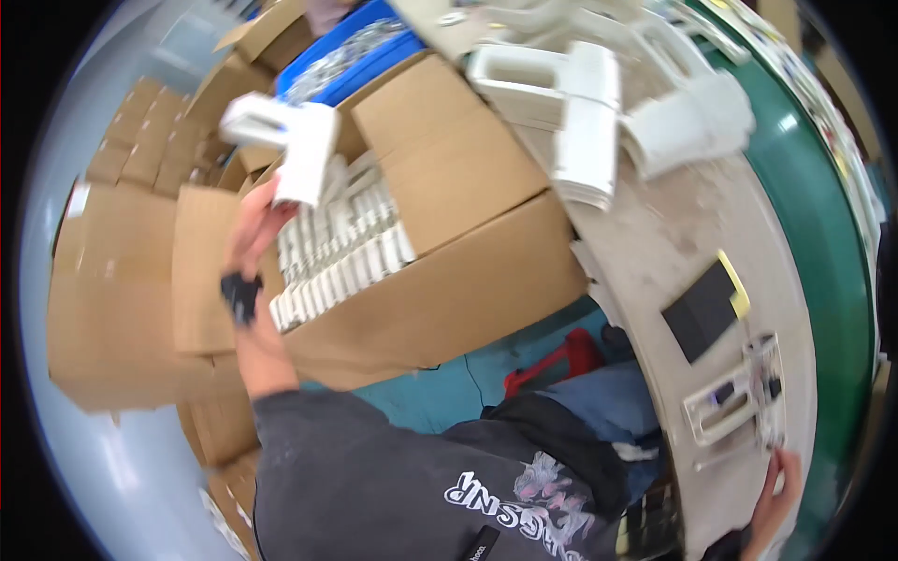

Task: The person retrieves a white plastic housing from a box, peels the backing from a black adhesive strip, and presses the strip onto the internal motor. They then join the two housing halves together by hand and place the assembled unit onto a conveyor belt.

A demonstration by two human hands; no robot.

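My left hand is raised over an open cardboard box, its fingers closed on the lower end of a white plastic housing with a loop handle. Motion blurs that housing a little. Below it, rows of similar white plastic pieces stand packed in the box. At the far right, my right hand is on the worktable with its fingertips pinched together. They meet at the lower end of an open white housing half with small dark and clear parts inside. What lies between those fingertips is too small to make out.
Stacked white housings lie on the worktable, near a black pad with a yellow edge. Behind the box is a blue bin of small parts. Closed cartons stand at left; a red object is under the table.
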